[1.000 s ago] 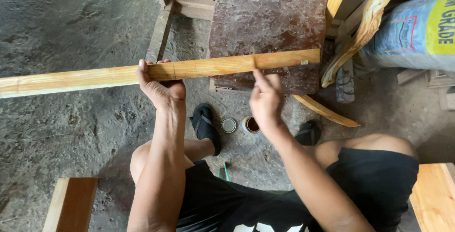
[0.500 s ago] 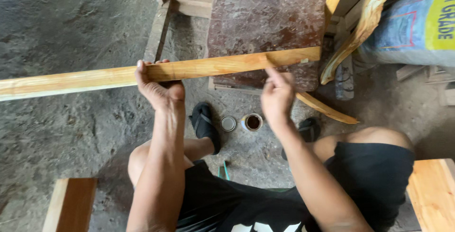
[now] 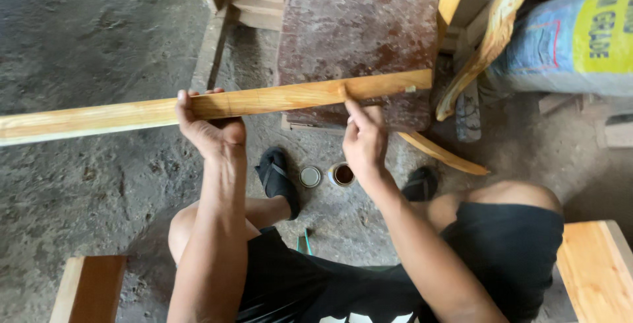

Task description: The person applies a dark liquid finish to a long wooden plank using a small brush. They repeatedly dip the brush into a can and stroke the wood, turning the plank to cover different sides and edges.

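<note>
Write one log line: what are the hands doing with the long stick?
left hand: grips wooden strip | right hand: fingertip on strip | open tin: floor

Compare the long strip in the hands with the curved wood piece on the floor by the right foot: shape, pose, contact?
The long wooden strip is straight; the curved wood piece bows along its length. The strip is held level off the floor, its far end on the reddish stained board; the curved piece lies on the concrete floor. The left hand grips the strip and the right hand fingers touch it; no hand touches the curved piece. Both are light yellowish wood.
</note>
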